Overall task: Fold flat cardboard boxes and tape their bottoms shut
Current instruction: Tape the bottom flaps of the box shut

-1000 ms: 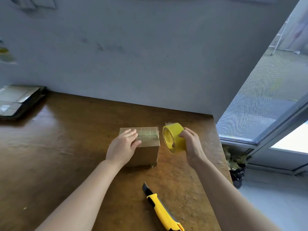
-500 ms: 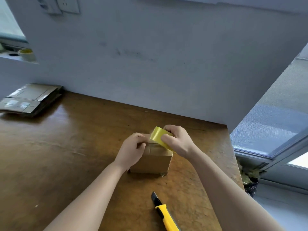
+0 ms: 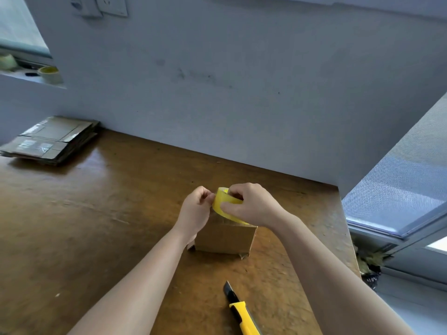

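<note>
A small folded cardboard box (image 3: pixel 226 239) stands on the brown wooden table (image 3: pixel 96 213), with its upper face mostly hidden by my hands. My right hand (image 3: pixel 254 205) grips a yellow tape roll (image 3: pixel 223 205) just above the box. My left hand (image 3: pixel 197 210) is curled at the roll's left edge, fingertips pinching at the tape there. Whether a tape end is lifted cannot be made out.
A yellow utility knife (image 3: pixel 242 313) lies near the table's front edge. A stack of flat cardboard boxes (image 3: pixel 50 140) sits at the far left by the wall. A tape roll (image 3: pixel 49 74) rests on the window ledge. The table's right edge drops off beside a glass door.
My right hand brought the tape roll from beside the box to above it. My left hand left the box top and rose to the roll's edge.
</note>
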Motion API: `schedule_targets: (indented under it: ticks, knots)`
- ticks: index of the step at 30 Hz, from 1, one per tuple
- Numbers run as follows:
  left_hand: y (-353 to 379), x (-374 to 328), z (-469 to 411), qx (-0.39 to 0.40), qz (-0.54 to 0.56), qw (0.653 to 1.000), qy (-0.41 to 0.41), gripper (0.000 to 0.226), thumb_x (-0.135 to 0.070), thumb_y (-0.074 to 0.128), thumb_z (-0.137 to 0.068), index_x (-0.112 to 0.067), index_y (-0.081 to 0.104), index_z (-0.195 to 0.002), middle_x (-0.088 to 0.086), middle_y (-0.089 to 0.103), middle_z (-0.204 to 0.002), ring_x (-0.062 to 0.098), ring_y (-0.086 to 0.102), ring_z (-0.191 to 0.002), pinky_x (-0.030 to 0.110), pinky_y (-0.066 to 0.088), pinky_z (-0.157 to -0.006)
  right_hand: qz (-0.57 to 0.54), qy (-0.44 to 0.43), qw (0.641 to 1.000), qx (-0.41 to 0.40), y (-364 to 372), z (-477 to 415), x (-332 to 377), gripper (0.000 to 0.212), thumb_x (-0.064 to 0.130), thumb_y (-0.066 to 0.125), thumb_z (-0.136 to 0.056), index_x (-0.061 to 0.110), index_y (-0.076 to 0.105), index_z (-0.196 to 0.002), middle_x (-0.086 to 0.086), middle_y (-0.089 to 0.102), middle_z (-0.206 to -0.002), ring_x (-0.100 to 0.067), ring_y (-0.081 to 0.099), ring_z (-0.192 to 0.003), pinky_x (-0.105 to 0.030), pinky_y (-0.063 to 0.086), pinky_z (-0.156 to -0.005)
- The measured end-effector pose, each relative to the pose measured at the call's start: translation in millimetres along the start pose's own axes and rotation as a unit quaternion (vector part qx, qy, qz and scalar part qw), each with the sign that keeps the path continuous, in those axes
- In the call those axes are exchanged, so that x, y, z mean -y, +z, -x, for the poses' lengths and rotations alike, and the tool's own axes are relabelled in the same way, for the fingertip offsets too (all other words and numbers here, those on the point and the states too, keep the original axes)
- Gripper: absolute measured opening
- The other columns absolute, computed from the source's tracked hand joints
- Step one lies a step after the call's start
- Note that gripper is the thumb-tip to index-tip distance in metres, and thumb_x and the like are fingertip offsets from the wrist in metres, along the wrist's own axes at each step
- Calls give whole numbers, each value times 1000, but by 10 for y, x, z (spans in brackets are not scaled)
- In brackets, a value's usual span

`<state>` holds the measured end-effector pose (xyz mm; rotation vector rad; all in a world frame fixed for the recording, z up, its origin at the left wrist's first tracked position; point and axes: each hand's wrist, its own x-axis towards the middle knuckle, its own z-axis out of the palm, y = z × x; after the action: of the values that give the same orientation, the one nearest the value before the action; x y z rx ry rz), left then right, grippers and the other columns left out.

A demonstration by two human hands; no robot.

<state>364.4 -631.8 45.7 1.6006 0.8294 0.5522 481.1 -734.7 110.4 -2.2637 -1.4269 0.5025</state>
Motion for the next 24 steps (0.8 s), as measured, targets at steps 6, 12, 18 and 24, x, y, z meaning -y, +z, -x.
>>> schedule_targets:
  ticks: [6,12,18,24]
  knots:
    - [20,98,-39,-83,-46,995,12,21,-11,50,-96,-14,55,-76,3,58,-73,8,49,-62,17,37,-51,17,-29,999,27,-123,2,-83,24,37,64,-73,15,58,-67,-4,55,-65,-20,47,-60,-38,40,-53]
    - [36,202,0,-136,-73,986,-60,19,-12,52,-95,-18,56,-77,-1,60,-82,10,55,-73,18,37,-55,25,-35,998,51,-95,-152,13,32,48,64,-79,16,65,-73,-3,62,-70,-14,50,-59,-30,38,-51]
    - [47,431,142,-103,-131,985,-53,20,-12,51,-96,-18,52,-77,0,58,-80,10,54,-71,17,35,-53,23,-2,997,78,91,-91,-108,33,50,65,-80,17,69,-78,-3,65,-75,-17,57,-64,-31,43,-54]
    - [27,477,138,-91,-152,982,-65,17,-16,49,-97,-17,54,-81,0,60,-86,10,55,-76,16,36,-55,27,11,991,128,182,-97,40,37,47,63,-85,11,66,-80,-1,57,-67,-11,47,-57,-23,35,-50]
